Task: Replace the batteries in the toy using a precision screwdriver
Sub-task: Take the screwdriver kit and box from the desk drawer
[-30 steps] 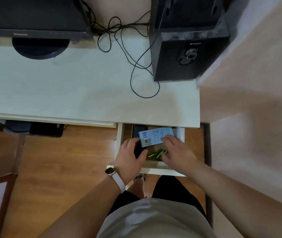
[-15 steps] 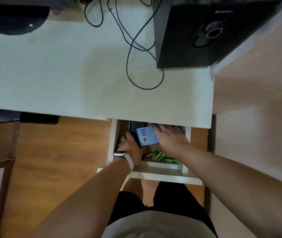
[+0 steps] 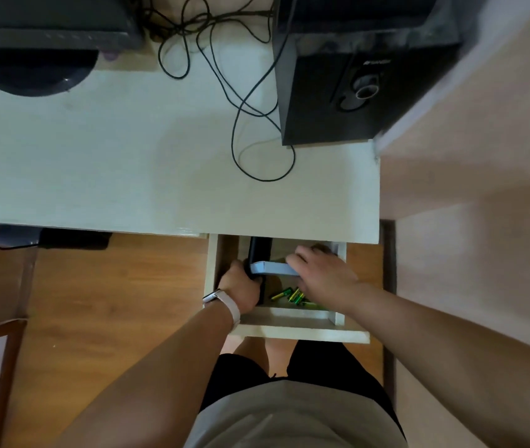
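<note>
The pale blue box (image 3: 270, 268), flat with its label up a moment ago, is now tipped onto its edge, and the black case (image 3: 259, 252) beside it has been raised. Nearest, an open drawer (image 3: 302, 334) juts out below a white surface (image 3: 111, 163). Inside it, the left hand (image 3: 239, 286) grips the case. The right hand (image 3: 322, 273) curls its fingers over the box's right end, holding it. Green and yellow batteries (image 3: 291, 295) lie loose near the drawer's front, just below the box. Farther back, the surface carries a looped black cable (image 3: 234, 137), a black speaker (image 3: 354, 92) and a monitor stand (image 3: 34, 71).
</note>
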A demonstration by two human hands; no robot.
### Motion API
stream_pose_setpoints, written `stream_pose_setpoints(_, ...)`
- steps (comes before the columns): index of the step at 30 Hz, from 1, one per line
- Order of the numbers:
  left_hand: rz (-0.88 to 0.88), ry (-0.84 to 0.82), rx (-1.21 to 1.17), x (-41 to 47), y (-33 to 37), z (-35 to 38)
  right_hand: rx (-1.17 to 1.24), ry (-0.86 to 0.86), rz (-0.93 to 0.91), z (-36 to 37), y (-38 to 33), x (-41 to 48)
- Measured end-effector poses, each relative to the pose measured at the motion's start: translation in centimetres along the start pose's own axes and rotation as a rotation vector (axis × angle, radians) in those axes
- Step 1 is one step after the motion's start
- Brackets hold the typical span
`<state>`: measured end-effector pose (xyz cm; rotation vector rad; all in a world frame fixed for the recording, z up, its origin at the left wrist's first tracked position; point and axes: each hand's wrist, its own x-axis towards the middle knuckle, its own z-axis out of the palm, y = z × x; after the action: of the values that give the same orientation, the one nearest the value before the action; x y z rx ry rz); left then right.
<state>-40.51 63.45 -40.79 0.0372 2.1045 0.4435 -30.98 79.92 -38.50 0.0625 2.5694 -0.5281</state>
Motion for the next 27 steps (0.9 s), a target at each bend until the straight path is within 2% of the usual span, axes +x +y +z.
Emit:
stream_pose_setpoints(5, 0.052, -0.018, -0.158, -2.2, -0.5, -1.8, 0.053, 0.124, 0.017, -1.4, -1.0, -2.7)
stream_pose_setpoints(9, 0.094, -0.096, -0.258, -4.2, -1.6, -3.2, 0.092, 0.263, 0.103, -2.6, -2.4, -5.2)
stream_pose_setpoints(14, 0.116, -0.140, -0.399, -5.6, -2.6, -4.4, 0.136, 0.345, 0.230, -2.7, -3.9, -7.7)
stream_pose_setpoints(27, 0.327, -0.350, -0.428, -11.2, 1.1, -5.8, 0.481, 0.672, 0.633, -3.5, -8.0, -14.8)
